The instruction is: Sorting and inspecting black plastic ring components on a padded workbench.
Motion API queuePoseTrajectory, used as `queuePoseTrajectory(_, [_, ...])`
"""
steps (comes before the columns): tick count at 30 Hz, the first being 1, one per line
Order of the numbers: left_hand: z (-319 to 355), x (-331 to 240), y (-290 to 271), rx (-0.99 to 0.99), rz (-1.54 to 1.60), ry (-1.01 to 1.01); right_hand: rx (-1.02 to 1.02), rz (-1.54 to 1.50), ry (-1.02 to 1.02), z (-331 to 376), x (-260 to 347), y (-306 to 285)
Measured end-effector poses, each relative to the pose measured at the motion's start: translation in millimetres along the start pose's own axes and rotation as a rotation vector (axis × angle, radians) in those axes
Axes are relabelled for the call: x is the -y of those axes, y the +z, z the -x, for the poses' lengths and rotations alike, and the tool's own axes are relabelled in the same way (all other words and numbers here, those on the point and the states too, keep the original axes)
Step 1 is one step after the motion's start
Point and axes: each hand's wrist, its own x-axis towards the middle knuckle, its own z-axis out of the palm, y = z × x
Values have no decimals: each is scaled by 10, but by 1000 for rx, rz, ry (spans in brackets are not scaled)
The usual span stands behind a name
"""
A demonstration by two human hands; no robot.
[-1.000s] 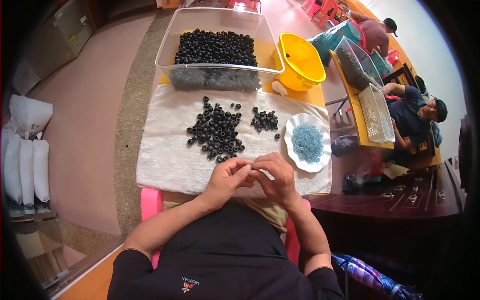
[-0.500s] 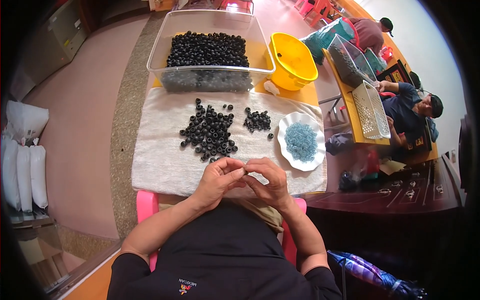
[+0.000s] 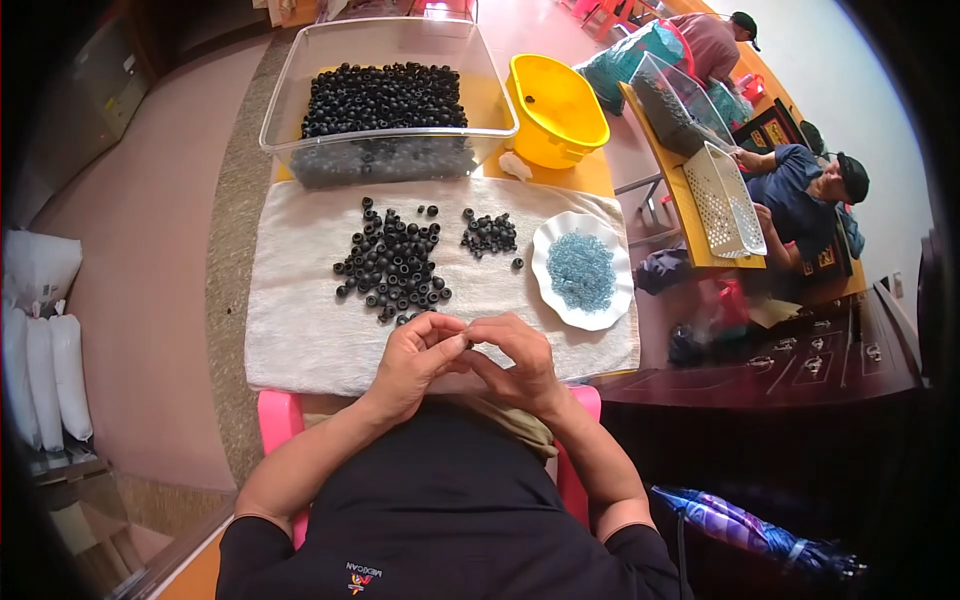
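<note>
The left hand (image 3: 415, 358) and right hand (image 3: 515, 358) meet at the near edge of the white cloth (image 3: 300, 320). Their fingers pinch together on a small black piece (image 3: 468, 345), mostly hidden between them. The loose pile of black rubber rings (image 3: 395, 270) lies just beyond, and the white scalloped plate of pale blue bits (image 3: 582, 270) is to the right.

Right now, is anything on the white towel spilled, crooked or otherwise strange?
Nothing stands out. The black rings lie in two loose piles on the white towel, the white plate of pale blue bits sits flat, and the clear bin and yellow bowl stand upright. Both hands, left hand and right hand, meet over the towel's near edge.
</note>
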Motion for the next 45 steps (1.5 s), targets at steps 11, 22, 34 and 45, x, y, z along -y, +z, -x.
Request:
queuePoseTrajectory(11, [-7,-28,19,-11,-59,-45,2,-11,-14,-9,53,-16])
queuePoseTrajectory(22, [-10,10,-10,0,-17,-51,8,28,3,12,51,-34])
queuePoseTrajectory(34, [12,-16,12,-2,8,-111,-24,93,-97,68,50,-16])
queuePoseTrajectory(45, [11,37,-29,19,1,-61,22,129,-13,125,44,-45])
